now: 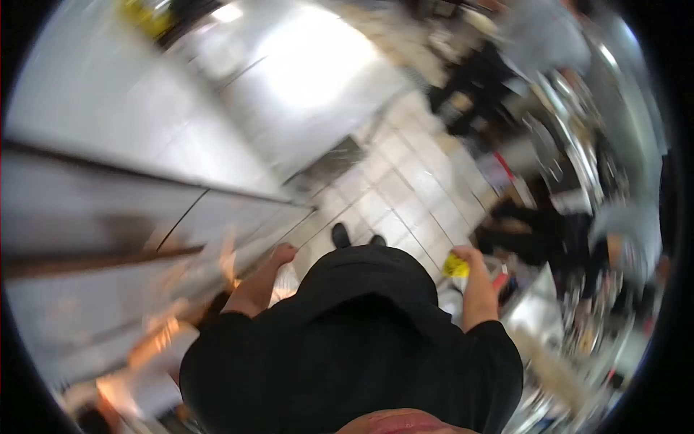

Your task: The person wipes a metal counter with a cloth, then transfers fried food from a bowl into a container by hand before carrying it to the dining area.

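Observation:
My right hand (468, 254) hangs at my side, its fingers closed around a yellow item (455, 266), too blurred to name. On the other side, my left hand (285, 253) is held low beside my body with its fingers curled in. Whether anything is inside it is hidden. My black shirt and dark shoes (340, 235) show between the hands, above the tiled floor (405, 210).
Metal panels (137, 108) line the left side. A grey low block (325, 166) stands ahead on the floor. At the right, people in grey tops (546, 36) and dark trousers stand by a cluttered metal counter (571, 137). Another person is at the lower left.

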A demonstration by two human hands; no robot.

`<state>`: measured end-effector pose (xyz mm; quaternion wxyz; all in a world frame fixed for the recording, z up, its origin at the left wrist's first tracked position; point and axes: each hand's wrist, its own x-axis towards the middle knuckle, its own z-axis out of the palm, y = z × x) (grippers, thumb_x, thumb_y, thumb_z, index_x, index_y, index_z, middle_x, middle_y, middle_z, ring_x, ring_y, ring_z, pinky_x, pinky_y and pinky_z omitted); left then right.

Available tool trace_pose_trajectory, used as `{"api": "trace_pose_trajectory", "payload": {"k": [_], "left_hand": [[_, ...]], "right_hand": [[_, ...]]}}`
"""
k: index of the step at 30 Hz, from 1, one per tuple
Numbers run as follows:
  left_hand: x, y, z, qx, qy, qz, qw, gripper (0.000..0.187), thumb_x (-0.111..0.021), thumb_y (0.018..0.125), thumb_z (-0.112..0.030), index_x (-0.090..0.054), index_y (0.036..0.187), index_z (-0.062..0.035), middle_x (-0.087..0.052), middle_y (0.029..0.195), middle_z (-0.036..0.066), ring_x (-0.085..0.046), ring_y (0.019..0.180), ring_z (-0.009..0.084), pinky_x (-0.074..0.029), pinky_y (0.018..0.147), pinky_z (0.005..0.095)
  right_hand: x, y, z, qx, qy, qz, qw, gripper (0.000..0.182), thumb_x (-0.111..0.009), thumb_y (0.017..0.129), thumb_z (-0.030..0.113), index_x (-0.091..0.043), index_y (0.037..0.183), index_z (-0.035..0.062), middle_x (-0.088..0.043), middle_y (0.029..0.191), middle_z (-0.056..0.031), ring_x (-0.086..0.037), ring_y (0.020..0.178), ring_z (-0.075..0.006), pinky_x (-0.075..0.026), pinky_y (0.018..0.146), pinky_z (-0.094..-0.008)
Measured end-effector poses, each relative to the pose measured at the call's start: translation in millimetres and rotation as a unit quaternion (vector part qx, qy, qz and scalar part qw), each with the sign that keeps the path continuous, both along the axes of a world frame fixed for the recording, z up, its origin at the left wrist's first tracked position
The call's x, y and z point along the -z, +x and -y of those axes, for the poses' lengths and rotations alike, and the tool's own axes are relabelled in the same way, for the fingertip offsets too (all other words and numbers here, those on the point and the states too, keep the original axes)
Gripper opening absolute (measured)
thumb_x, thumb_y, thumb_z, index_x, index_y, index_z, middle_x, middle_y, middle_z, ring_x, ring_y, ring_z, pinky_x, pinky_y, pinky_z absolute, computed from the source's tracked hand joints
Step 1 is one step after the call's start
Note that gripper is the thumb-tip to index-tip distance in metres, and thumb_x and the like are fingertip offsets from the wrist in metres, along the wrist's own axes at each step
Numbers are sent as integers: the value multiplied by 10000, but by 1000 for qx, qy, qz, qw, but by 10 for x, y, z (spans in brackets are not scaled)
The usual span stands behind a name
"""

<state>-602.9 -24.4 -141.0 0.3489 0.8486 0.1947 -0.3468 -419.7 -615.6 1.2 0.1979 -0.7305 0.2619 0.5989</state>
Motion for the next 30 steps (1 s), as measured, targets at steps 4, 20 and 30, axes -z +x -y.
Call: {"api": "trace_pose_trajectory", "payload": {"k": [4, 20, 30], "left_hand": [[188, 730, 164, 7, -44, 6, 999, 302, -499, 734, -285, -610, 734, -5, -594, 651, 129, -574, 610, 230, -437, 574, 343], [93, 1731, 2696, 414, -127, -28, 901, 256, -492, 769, -238, -552, 821, 5, -582, 688, 90, -536, 546, 159, -412, 444, 276], [-1151, -964, 5456, 526, -339, 1, 780, 190, -518, 827, -159, -555, 929, -2, -606, 771, 73, -572, 674, 131, -462, 601, 243]], "right_hand": [[186, -2071, 399, 178, 44, -194, 964, 224, -432, 709, 223, -602, 697, 77, -621, 687, -89, -580, 575, -247, -455, 574, -365], [-248, -5724, 282, 805, 87, 117, 575, 259, -412, 783, 208, -571, 679, 33, -599, 639, -106, -604, 558, -239, -514, 569, -363], [207, -7308, 728, 903, 39, 370, 217, 288, -361, 852, 223, -557, 743, 41, -581, 639, -68, -578, 551, -204, -498, 544, -357]]}}
